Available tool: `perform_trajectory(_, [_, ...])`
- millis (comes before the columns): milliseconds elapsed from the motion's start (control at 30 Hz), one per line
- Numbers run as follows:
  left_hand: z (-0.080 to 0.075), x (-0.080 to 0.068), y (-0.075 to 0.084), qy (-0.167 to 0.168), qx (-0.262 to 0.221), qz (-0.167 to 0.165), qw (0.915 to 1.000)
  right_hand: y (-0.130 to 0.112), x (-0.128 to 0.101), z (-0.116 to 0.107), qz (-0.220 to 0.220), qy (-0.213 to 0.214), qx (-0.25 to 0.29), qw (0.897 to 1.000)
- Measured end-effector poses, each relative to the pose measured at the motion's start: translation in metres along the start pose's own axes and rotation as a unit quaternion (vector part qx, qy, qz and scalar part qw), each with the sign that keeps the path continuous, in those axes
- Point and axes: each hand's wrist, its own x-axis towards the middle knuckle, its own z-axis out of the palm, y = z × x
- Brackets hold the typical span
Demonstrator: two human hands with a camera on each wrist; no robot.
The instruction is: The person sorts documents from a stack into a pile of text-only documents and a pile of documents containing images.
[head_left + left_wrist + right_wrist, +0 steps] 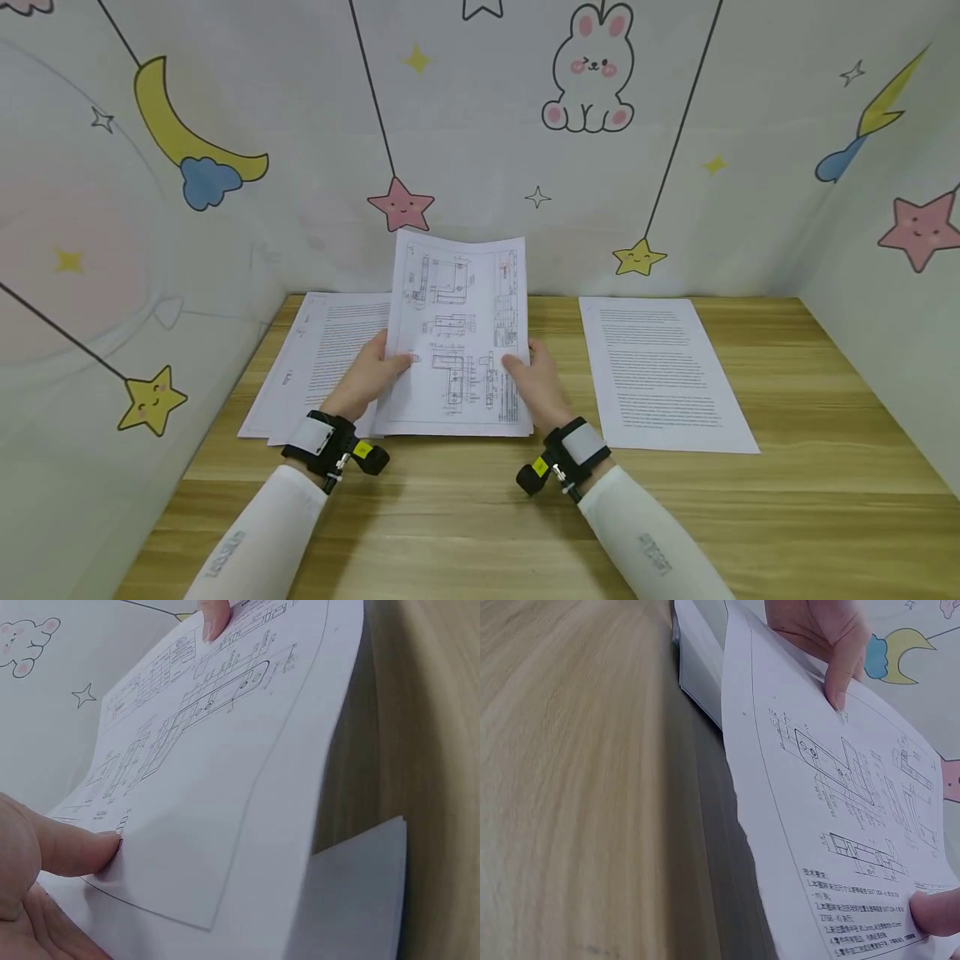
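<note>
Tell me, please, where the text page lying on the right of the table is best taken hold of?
Probably at the near right corner of the text page: it lies flat on the table, so a fingertip from the right could lift that bare-sided edge first.

We cannot read the small print on the drawing sheet (459,333); it hides part of the paper stack (315,358) and our fingers behind it.

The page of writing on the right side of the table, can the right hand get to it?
Probably yes. The page of writing lies flat beside the right hand with bare table around it, but that hand now holds the drawing sheet.
</note>
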Motion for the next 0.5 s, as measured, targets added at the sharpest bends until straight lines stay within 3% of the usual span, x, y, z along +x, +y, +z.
perform_trajectory(300, [0.023,0.009,0.012,-0.019,0.013,0.002,0.9997,-0.004,-0.001,-0.024,0.008,0.027,-0.022,0.999])
perform_trajectory(500, [0.039,0.016,0.017,-0.028,0.023,-0.002,0.9993,-0.003,-0.002,-0.041,-0.002,0.047,-0.078,0.996])
